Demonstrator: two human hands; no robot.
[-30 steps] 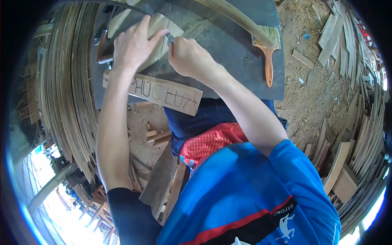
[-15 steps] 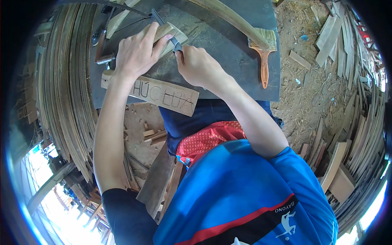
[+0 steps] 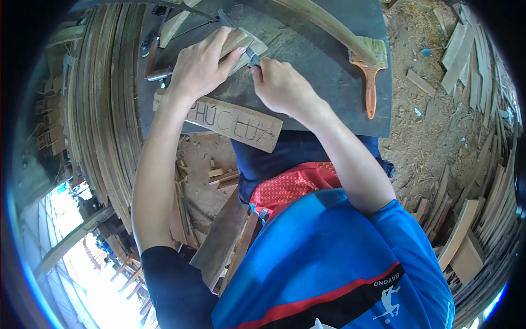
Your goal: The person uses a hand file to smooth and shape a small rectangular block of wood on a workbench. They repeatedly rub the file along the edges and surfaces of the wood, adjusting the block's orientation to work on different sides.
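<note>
A pale wooden block (image 3: 253,43) with a sloped end lies on the dark tabletop (image 3: 307,82). My left hand (image 3: 200,66) grips it, its fingers over the top and the thumb reaching toward the near side. A narrow grey file-like tool (image 3: 251,53) lies across the block, and its far end (image 3: 224,17) shows beyond my left fingers. My right hand (image 3: 282,85) is closed round the near end of that tool, hiding most of its handle. Closer to me, a wooden board with dotted lettering (image 3: 235,124) rests at the table edge, partly under my left forearm.
A wide paintbrush (image 3: 370,79) sits at the table's right side, its bristles by a long curved wooden piece (image 3: 334,38). A hammer-like tool (image 3: 159,74) lies at left. Stacked planks (image 3: 101,109) line the left; scraps (image 3: 421,82) litter the dusty floor.
The whole view has shifted slightly, so everything appears further right. Both hands keep nearly the same grip and place on the block and tool.
</note>
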